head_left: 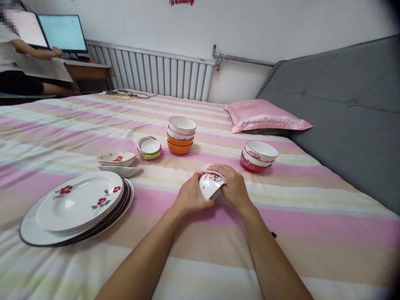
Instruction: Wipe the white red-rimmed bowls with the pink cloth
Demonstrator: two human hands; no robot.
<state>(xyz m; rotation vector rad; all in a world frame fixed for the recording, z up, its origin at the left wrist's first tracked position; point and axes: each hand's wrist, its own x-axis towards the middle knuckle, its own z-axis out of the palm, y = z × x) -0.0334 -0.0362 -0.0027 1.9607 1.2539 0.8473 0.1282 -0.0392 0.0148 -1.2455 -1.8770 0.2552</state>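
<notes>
Both hands meet over a striped bedspread (281, 233), the left hand (189, 198) and right hand (233, 187) gripping a small white bowl (210, 184) with red marks, tilted on its side. Stacked plates (78, 206) lie to the left; bowl stacks (181, 135) stand beyond, near a pink pillow (265, 116).

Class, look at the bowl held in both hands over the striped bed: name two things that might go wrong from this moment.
1. The small white bowl is tipped on its side between the left hand and right hand; it might slip.
2. The stack of bowls and the red-and-white bowl stack stand on the soft bed cover; pressing the mattress nearby could topple them.
</notes>
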